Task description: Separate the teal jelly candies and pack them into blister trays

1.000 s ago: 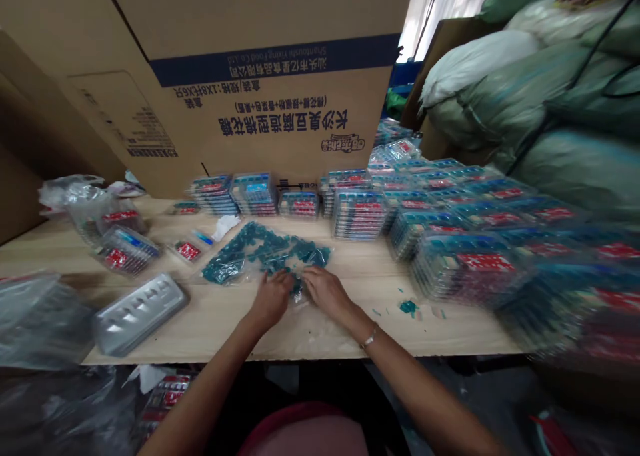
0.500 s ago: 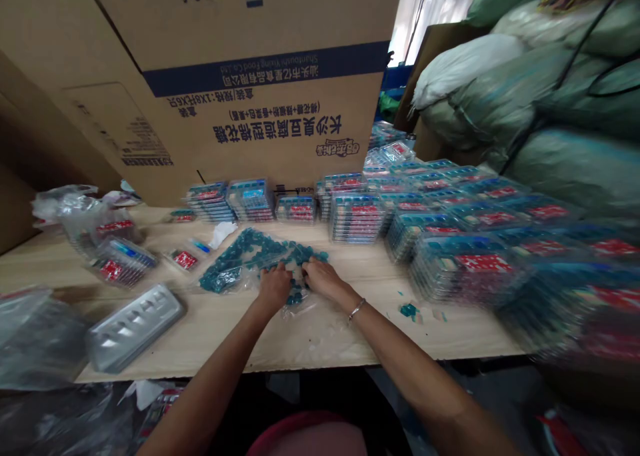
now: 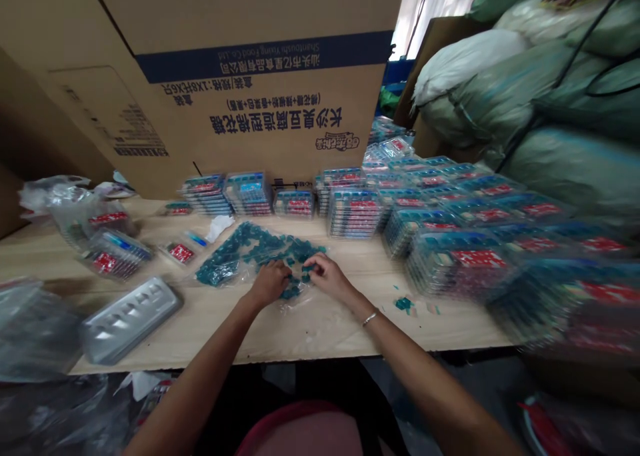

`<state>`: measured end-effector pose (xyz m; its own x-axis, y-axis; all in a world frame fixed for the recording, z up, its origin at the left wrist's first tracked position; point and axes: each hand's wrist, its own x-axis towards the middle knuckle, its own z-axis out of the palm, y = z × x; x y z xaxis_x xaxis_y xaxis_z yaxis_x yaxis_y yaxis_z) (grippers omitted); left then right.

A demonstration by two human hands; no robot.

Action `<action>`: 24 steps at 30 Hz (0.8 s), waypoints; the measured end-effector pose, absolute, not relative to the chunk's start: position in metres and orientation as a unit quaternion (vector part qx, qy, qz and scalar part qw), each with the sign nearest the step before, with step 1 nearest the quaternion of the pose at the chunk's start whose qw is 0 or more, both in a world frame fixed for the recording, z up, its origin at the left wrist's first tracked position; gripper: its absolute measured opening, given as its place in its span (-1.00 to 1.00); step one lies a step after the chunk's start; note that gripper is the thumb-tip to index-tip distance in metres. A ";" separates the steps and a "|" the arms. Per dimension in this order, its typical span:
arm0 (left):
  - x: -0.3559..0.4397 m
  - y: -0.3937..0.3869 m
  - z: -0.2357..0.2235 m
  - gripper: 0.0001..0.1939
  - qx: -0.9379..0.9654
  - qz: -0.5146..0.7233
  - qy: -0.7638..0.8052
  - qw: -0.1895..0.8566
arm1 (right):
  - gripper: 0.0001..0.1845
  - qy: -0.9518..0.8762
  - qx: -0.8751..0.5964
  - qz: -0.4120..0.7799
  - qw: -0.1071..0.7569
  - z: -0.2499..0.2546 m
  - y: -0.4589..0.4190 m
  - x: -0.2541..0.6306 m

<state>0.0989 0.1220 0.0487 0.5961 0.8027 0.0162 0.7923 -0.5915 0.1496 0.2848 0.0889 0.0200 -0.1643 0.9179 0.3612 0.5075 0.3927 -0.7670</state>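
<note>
Small dark-teal pieces [image 3: 240, 243] lie spread over and under a crumpled clear plastic bag [image 3: 245, 269] on the wooden table. At the bag's near right end, my left hand [image 3: 271, 283] has its fingers curled down among the pieces; what it holds is hidden. Just across from it, my right hand [image 3: 331, 277] pinches with thumb and forefinger at a teal piece [image 3: 306, 269]. A few loose teal pieces [image 3: 293, 288] lie between the two hands.
Stacks of filled clear trays [image 3: 354, 215] line the back and right. Empty clear trays [image 3: 131, 319] sit at left, near plastic bags [image 3: 35, 336]. A large cardboard box [image 3: 260, 109] stands behind. Teal scraps [image 3: 403, 303] lie right of my hands. Sacks [image 3: 500, 103] are piled at far right.
My hands have moved slightly apart, the right one lifting a little with its fingers pinched. The whole view has shifted slightly.
</note>
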 end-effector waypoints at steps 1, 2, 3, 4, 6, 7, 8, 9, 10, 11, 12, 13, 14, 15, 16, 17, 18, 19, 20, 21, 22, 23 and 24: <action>0.099 0.123 0.049 -0.80 0.891 0.039 0.448 0.066 | -0.75 -0.710 -0.488 0.256 0.438 0.018 0.083 0.290; 0.100 0.124 0.049 -0.82 0.891 0.038 0.447 0.068 | -0.77 -0.702 -0.485 0.260 0.451 0.017 0.077 0.296; 0.100 0.124 0.050 -0.82 0.891 0.038 0.446 0.072 | -0.77 -0.699 -0.486 0.258 0.456 0.016 0.070 0.304; 0.100 0.125 0.050 -0.82 0.892 0.038 0.444 0.076 | -0.76 -0.701 -0.492 0.248 0.454 0.014 0.064 0.313; 0.099 0.126 0.050 -0.80 0.894 0.038 0.438 0.086 | -0.74 -0.714 -0.515 0.205 0.428 0.012 0.051 0.332; 0.099 0.126 0.050 -0.80 0.895 0.037 0.435 0.091 | -0.72 -0.722 -0.530 0.177 0.407 0.010 0.047 0.342; 0.099 0.127 0.049 -0.79 0.895 0.036 0.434 0.095 | -0.70 -0.730 -0.545 0.152 0.383 0.009 0.043 0.351; 0.099 0.128 0.049 -0.78 0.895 0.036 0.433 0.098 | -0.69 -0.737 -0.557 0.134 0.359 0.009 0.040 0.360; 0.099 0.130 0.049 -0.77 0.896 0.034 0.432 0.101 | -0.68 -0.740 -0.568 0.125 0.338 0.009 0.039 0.367; 0.099 0.131 0.048 -0.76 0.896 0.030 0.431 0.105 | -0.67 -0.742 -0.574 0.125 0.323 0.010 0.039 0.372; 0.099 0.132 0.048 -0.76 0.896 0.025 0.429 0.109 | -0.67 -0.744 -0.577 0.130 0.313 0.011 0.040 0.376; 0.100 0.133 0.049 -0.76 0.897 0.020 0.427 0.113 | -0.66 -0.747 -0.575 0.134 0.306 0.013 0.042 0.379; 0.100 0.134 0.049 -0.78 0.898 0.015 0.424 0.118 | -0.66 -0.754 -0.569 0.138 0.297 0.016 0.044 0.380; 0.100 0.135 0.050 -0.81 0.898 0.012 0.422 0.123 | -0.67 -0.763 -0.561 0.139 0.288 0.018 0.046 0.380; 0.100 0.135 0.051 -0.83 0.898 0.012 0.420 0.127 | -0.67 -0.772 -0.554 0.140 0.278 0.021 0.049 0.381; 0.099 0.135 0.052 -0.84 0.898 0.014 0.419 0.131 | -0.67 -0.778 -0.549 0.142 0.268 0.023 0.051 0.381; 0.099 0.135 0.053 -0.84 0.898 0.016 0.419 0.137 | -0.68 -0.782 -0.548 0.145 0.260 0.025 0.053 0.381; 0.098 0.135 0.054 -0.84 0.897 0.019 0.418 0.144 | -0.68 -0.782 -0.549 0.148 0.255 0.027 0.053 0.381; 0.098 0.135 0.054 -0.85 0.896 0.022 0.417 0.152 | -0.69 -0.781 -0.550 0.152 0.254 0.028 0.053 0.381; 0.097 0.134 0.053 -0.85 0.894 0.027 0.418 0.159 | -0.70 -0.778 -0.551 0.155 0.258 0.029 0.052 0.382; 0.096 0.135 0.052 -0.86 0.892 0.032 0.418 0.167 | -0.71 -0.775 -0.551 0.160 0.265 0.030 0.049 0.382; 0.095 0.135 0.050 -0.87 0.890 0.039 0.420 0.175 | -0.72 -0.772 -0.548 0.171 0.275 0.030 0.045 0.381; 0.094 0.135 0.047 -0.87 0.887 0.047 0.423 0.181 | -0.75 -0.768 -0.541 0.191 0.285 0.029 0.039 0.380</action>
<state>0.0935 0.1352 0.0473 0.6383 0.7665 -0.0706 0.7328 -0.5770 0.3606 0.3803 0.0394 0.0292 -0.2534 0.9394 0.2311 0.7221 0.3426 -0.6010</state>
